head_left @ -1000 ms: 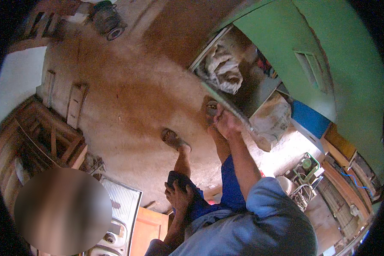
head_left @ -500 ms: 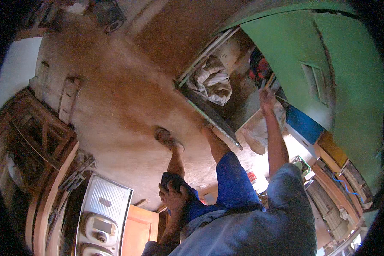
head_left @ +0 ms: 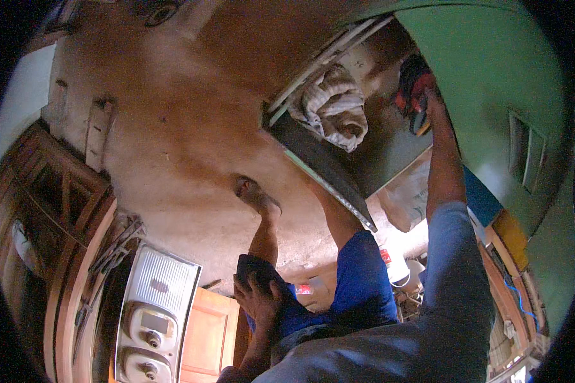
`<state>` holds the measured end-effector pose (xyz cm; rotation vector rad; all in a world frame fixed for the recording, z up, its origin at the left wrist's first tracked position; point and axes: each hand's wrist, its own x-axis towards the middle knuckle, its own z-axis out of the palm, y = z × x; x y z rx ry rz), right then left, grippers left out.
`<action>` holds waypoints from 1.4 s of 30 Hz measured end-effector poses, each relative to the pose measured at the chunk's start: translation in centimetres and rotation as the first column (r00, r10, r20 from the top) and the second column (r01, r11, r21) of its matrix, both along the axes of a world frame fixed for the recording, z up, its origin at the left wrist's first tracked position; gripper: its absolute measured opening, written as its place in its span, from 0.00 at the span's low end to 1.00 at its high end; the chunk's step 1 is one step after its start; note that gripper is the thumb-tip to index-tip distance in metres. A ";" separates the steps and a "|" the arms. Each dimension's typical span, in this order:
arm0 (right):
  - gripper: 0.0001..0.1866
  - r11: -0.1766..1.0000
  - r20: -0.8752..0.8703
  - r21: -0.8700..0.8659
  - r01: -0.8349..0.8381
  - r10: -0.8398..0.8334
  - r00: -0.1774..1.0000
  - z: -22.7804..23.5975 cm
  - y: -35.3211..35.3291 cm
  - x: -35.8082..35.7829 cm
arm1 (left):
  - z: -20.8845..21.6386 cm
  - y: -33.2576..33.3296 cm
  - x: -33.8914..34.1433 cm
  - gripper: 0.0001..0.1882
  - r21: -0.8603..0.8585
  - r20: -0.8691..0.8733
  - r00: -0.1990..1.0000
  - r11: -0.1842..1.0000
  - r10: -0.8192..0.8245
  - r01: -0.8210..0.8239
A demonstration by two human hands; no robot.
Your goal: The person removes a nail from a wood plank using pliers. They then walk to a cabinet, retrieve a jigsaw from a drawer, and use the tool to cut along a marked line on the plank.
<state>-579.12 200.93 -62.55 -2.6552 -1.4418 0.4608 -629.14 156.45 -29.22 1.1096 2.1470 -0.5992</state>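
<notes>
My right arm reaches far forward to the right over a dark bench-like surface [head_left: 390,143]. At its far right edge my right hand [head_left: 433,107] is against a red and black object [head_left: 412,80], whose kind I cannot make out. A dark piece with a yellowish end [head_left: 419,120] shows beside the palm; dimness and blur hide how the fingers lie. My left hand [head_left: 260,299] rests on my left thigh, over the dark leg of the blue shorts [head_left: 364,274], its fingers spread and nothing in them. A crumpled whitish cloth or sack [head_left: 335,108] lies on the same surface, left of my right hand.
A green wall [head_left: 492,70] bounds the right side. At the lower left stand a metal sink unit [head_left: 163,284], an orange-brown wooden panel [head_left: 207,335] and wooden frames [head_left: 76,255]. Brown floor [head_left: 185,147] stretches ahead. A blue panel [head_left: 482,195] stands beside my right arm.
My right hand has moved forward and right, onto the red and black object. The view has shifted slightly, and my left hand stays on the thigh.
</notes>
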 end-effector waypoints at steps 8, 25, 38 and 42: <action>0.17 0.989 -0.282 0.118 0.092 -0.056 0.958 5.0 -10.3 -6.9 | 0.1 -1.7 -0.5 0.36 -0.039 0.117 0.984 0.990 0.137 -0.133; 0.04 0.807 -0.642 -0.130 0.576 -0.511 0.571 39.8 -36.0 -12.8 | -0.4 -6.5 -18.9 0.17 -0.201 0.774 0.366 0.749 0.517 -0.632; 0.07 0.857 -0.685 0.009 0.516 -0.371 0.627 51.1 -48.2 -23.0 | -0.1 1.3 -28.6 0.18 -0.180 0.816 0.422 0.868 0.394 -0.462; 0.08 0.882 -0.728 0.044 0.469 -0.294 0.620 50.9 -46.0 -25.7 | -2.5 4.2 -27.7 0.18 0.095 0.872 0.488 0.986 -0.018 -0.134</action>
